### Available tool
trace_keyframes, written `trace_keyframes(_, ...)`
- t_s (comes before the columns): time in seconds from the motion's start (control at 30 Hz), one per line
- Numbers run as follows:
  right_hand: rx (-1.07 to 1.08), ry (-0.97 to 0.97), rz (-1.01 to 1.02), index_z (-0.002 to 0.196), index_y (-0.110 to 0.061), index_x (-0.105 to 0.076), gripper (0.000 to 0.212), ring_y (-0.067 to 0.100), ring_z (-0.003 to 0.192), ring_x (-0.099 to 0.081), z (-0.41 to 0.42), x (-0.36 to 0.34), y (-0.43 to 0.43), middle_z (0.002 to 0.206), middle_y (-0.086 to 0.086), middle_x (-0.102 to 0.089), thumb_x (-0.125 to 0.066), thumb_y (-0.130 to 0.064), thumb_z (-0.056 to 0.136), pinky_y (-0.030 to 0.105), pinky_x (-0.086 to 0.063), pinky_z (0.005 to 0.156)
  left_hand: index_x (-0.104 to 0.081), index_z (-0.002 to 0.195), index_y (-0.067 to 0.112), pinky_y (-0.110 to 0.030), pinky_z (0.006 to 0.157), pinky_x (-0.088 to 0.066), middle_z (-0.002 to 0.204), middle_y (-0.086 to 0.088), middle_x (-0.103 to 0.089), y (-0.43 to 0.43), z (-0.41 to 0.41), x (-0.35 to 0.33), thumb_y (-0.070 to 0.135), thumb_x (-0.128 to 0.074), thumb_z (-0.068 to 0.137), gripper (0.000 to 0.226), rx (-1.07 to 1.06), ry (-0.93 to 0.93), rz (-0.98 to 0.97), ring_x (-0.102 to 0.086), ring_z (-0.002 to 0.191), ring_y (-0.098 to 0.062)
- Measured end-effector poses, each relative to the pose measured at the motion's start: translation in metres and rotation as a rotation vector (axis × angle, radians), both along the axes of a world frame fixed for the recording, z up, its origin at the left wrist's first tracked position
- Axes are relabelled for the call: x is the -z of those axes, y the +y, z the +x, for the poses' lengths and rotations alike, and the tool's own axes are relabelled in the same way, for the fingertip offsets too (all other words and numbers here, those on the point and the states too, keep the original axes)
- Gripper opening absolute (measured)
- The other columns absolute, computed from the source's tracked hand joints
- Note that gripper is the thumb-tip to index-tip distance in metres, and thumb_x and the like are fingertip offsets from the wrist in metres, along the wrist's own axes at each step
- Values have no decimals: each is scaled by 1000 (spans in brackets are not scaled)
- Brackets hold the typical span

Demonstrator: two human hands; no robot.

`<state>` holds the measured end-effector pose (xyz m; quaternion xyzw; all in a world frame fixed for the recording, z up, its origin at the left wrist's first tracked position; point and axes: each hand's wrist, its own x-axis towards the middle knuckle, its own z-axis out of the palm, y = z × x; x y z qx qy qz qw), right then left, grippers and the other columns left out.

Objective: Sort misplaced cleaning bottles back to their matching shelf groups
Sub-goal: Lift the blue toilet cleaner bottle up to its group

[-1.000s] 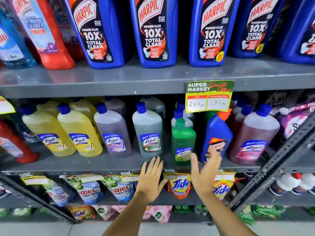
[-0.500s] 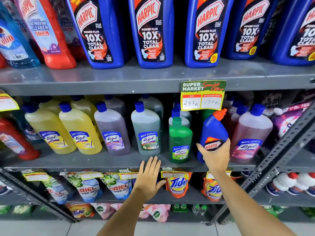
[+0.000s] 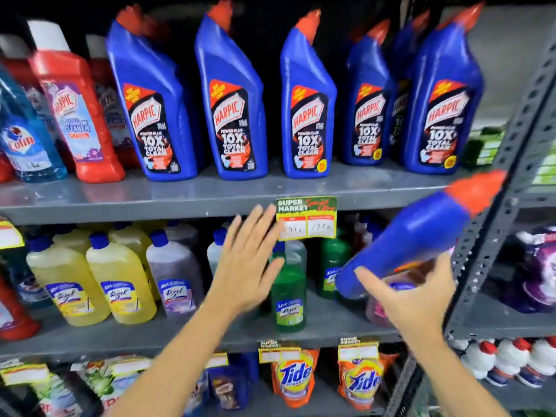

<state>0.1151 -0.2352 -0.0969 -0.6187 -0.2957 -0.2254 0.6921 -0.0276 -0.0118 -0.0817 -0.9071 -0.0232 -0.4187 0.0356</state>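
My right hand [image 3: 412, 299] grips the base of a small blue Harpic bottle [image 3: 415, 239] with an orange cap. The bottle is tilted, cap pointing up and right, in front of the middle shelf's right end. My left hand [image 3: 246, 257] is raised flat with fingers spread, in front of the Lizol bottles and just below the upper shelf's edge [image 3: 180, 203]. A row of large blue Harpic bottles [image 3: 234, 106] stands on that upper shelf. Yellow Lizol bottles [image 3: 117, 281], a purple one [image 3: 174, 275] and a green one [image 3: 288, 290] stand on the middle shelf.
A red Harpic bathroom cleaner [image 3: 78, 115] and a blue Colin bottle [image 3: 24, 136] stand at the upper left. A green price tag [image 3: 307, 218] hangs from the upper shelf's edge. A grey slotted upright [image 3: 493, 236] runs diagonally at right. Tide pouches [image 3: 293, 377] fill the bottom shelf.
My right hand has lifted the small blue Harpic bottle off the middle shelf and tilted it up to the right. My left hand rose from the shelf's front edge. The view tilted upward.
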Motion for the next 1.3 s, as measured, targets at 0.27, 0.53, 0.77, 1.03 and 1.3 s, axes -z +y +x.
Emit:
trace_keyframes(0.27, 241, -29, -5, 128, -17, -53, 108, 15, 109, -64, 48, -167, 19, 119, -5, -68, -79, -76, 41, 32, -49, 95, -38, 147, 11, -48, 112, -23, 152, -9, -41, 14, 15, -64, 56, -25, 96, 69, -240, 252, 66, -35, 139, -26)
trace_keyframes(0.53, 289, 79, -456, 132, -7, -43, 112, 37, 117, -60, 81, -186, 62, 129, 13, -62, -74, -78, 52, 46, -48, 87, -36, 147, 13, -43, 113, -21, 151, -6, -42, 12, 16, -62, 58, -25, 98, 68, -244, 215, 62, -35, 138, -23)
trace_keyframes(0.77, 172, 121, -506, 152, -7, -18, 131, 35, 134, -46, 81, -176, 61, 151, 14, -39, -80, -71, 55, 52, -43, 100, -38, 145, 14, -46, 112, -23, 148, -6, -45, 12, 19, -58, 58, -28, 98, 65, -239, 185, 36, -37, 135, -24)
trace_keyframes(1.03, 208, 133, -617, 155, -10, -7, 137, 42, 126, -51, 91, -155, 72, 145, 19, -44, -91, -53, 55, 51, -45, 96, -38, 145, 13, -47, 111, -25, 148, -6, -44, 13, 21, -57, 58, -27, 98, 66, -258, 185, 46, -37, 135, -24)
trace_keyframes(1.3, 212, 114, -617, 153, -9, -9, 134, 40, 124, -53, 113, -152, 83, 142, 21, -47, -90, -53, 56, 50, -46, 96, -37, 145, 14, -47, 111, -25, 147, -5, -44, 14, 21, -56, 57, -29, 98, 64, -247, 177, 43, -38, 134, -24)
